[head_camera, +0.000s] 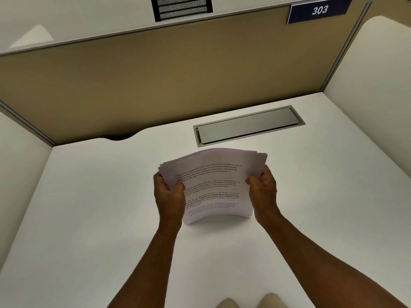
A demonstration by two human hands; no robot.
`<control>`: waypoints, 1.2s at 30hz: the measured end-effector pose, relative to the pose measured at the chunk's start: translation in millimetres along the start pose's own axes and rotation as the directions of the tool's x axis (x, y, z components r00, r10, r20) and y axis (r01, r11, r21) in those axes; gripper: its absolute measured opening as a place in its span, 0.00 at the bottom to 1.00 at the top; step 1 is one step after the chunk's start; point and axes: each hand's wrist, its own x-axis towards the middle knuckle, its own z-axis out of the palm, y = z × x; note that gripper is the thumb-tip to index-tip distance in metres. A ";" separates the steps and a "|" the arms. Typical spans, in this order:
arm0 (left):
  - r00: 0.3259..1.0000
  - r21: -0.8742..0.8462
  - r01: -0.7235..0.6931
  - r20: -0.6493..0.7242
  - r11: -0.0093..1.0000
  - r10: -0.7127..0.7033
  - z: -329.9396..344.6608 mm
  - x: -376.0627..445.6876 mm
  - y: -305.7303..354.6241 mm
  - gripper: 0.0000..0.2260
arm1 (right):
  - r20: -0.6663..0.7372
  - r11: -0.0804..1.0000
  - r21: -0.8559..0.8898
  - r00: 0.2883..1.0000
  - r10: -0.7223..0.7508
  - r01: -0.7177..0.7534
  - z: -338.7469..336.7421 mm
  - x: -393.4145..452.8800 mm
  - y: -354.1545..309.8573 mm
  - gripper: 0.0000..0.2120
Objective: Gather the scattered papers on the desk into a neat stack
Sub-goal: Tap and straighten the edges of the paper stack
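Observation:
A bundle of white printed papers stands upright on its lower edge on the white desk, bowed slightly, text side facing me. My left hand grips its left side and my right hand grips its right side. The sheets' top edges are fanned a little at the upper right corner. No loose sheets lie elsewhere on the desk.
A grey metal cable flap is set into the desk behind the papers. A tan partition closes the back, white side panels flank the desk, and a dark cable notch sits at the back left.

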 end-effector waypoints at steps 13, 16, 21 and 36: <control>0.996 -0.045 0.095 0.007 0.994 -0.094 4.7 0.4 -1.4 0.14 | -0.037 0.998 0.013 0.997 0.065 -0.065 0.2 5.4 -6.4 0.13; 0.997 0.009 0.071 -0.003 0.997 -0.071 4.8 0.0 -1.8 0.17 | 0.018 0.997 -0.028 0.997 0.074 -0.074 2.5 4.2 -2.0 0.14; 0.998 0.061 0.034 -0.048 0.998 -0.031 4.6 5.1 0.2 0.15 | 0.024 0.995 -0.100 0.999 0.027 -0.024 4.1 6.4 -0.8 0.17; 0.999 0.034 -0.012 -0.031 0.999 0.013 2.3 21.5 13.2 0.14 | 0.069 0.996 -0.077 0.997 -0.047 0.052 6.3 11.7 -13.0 0.13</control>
